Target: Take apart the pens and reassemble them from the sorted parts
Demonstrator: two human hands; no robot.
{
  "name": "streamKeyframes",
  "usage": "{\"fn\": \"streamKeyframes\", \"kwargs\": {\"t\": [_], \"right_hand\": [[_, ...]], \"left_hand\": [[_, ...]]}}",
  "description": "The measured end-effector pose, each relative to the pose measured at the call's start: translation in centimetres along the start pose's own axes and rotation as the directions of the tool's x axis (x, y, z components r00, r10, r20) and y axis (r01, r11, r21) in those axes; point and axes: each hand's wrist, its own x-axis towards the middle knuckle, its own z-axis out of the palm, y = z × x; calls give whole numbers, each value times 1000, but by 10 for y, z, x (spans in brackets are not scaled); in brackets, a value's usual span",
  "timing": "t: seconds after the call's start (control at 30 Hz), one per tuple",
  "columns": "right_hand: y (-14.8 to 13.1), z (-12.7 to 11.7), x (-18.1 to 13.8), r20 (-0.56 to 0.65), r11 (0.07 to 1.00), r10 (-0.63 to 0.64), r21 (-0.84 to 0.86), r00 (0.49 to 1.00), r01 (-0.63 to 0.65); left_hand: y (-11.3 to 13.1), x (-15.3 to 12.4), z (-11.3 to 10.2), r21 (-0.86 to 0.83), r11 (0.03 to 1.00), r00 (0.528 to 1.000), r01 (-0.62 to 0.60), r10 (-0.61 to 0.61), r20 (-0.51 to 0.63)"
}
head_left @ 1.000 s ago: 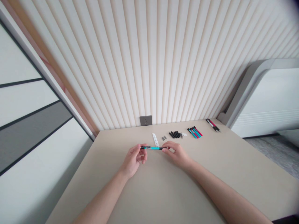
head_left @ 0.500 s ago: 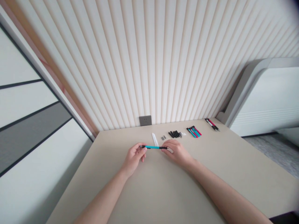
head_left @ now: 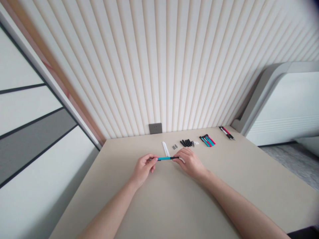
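Note:
A pen with a blue barrel and a black grip lies level between my two hands, just above the table. My left hand pinches its left end, and the fingers cover most of that end. At the right, my right hand is closed on the black grip near the tip. Just beyond the pen are thin white refills lying side by side. Small grey parts rest to the right of the refills.
Black grips lie in a row on the table, beside small metal and white pieces. Farther right are blue and red pen barrels and pens at the back. A socket sits on the ribbed wall.
My left fingers have shifted slightly right along the pen and now cover more of its left end. My right hand keeps its hold on the grip.

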Motion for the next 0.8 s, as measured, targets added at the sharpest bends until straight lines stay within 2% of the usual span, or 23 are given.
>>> {"fn": "streamKeyframes", "kwargs": {"t": [0.13,0.27,0.53,0.8], "right_hand": [[-1,0,1,7,1000,29,-10,1000,-29],[1,0,2,-7,998,61,4,998,-61],[0,-3,3,68,1000,9,-3,998,-9],[1,-6,4,82,999,-32,-9,996,33]], "left_hand": [[-1,-1,-1,30,999,1000,-23,23,-16],[-2,-2,1,0,1000,1000,-8,8,24],[-5,-3,4,170,983,996,-76,82,-30],[-10,-2,3,211,975,998,-63,60,19]]}}
